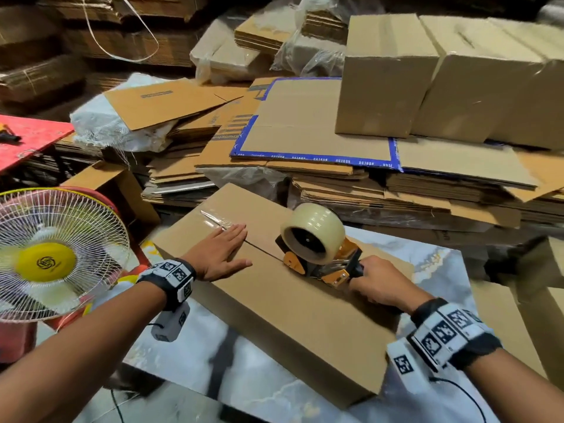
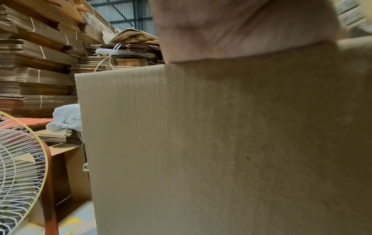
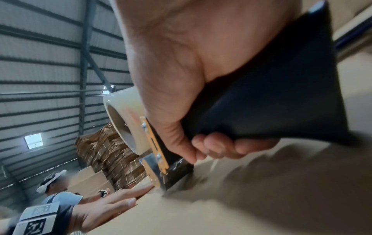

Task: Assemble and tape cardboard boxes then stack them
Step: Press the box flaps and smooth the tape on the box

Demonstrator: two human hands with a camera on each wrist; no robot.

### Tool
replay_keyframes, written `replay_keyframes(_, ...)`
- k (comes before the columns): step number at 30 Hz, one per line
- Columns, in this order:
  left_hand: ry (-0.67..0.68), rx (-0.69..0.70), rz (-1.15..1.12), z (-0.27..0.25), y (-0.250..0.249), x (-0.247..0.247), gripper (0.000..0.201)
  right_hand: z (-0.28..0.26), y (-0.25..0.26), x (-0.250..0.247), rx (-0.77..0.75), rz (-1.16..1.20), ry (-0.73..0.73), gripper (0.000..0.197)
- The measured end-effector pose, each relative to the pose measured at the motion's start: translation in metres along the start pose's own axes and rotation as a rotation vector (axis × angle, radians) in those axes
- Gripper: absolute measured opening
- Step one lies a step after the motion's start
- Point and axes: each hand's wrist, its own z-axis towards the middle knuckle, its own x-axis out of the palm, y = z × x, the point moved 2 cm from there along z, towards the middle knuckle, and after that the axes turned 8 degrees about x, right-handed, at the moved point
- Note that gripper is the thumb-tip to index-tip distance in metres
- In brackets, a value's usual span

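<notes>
A brown cardboard box [image 1: 283, 303] lies on the marble-patterned table [image 1: 250, 377] with its top flaps closed along a centre seam. My left hand [image 1: 219, 254] presses flat on the left flap beside the seam, fingers straight. Clear tape covers the seam's far end. My right hand [image 1: 381, 280] grips the black handle of an orange tape dispenser [image 1: 317, 254] with a clear tape roll [image 1: 312, 232], its front end down on the seam. The right wrist view has the dispenser handle [image 3: 261, 98] in my curled fingers [image 3: 217, 145] and the blade end against the box [image 3: 261, 198]. The left wrist view is filled by the box side [image 2: 221, 143].
A white wire-guard fan [image 1: 45, 257] with a yellow hub spins at the left. Stacks of flat cardboard [image 1: 320, 154] lie beyond the box, with assembled boxes [image 1: 427, 74] on top at the right. A red surface [image 1: 27, 138] is at far left. Another person [image 3: 58, 192] stands behind.
</notes>
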Motion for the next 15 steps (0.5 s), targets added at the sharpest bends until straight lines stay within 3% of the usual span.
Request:
replay_keyframes(4, 0.012, 0.001, 0.014, 0.0, -0.002, -0.001, 0.122, -0.031, -0.056, -0.02, 0.067, 0.117, 0.027, 0.021)
replay_keyframes(9, 0.021, -0.041, 0.041, -0.001, -0.017, -0.003, 0.123, -0.04, -0.08, -0.007, 0.014, 0.223, 0.021, 0.023)
replay_keyframes(15, -0.047, 0.087, -0.045, 0.019, -0.124, 0.008, 0.112, -0.032, -0.088, -0.001, -0.033, 0.019, -0.128, 0.021)
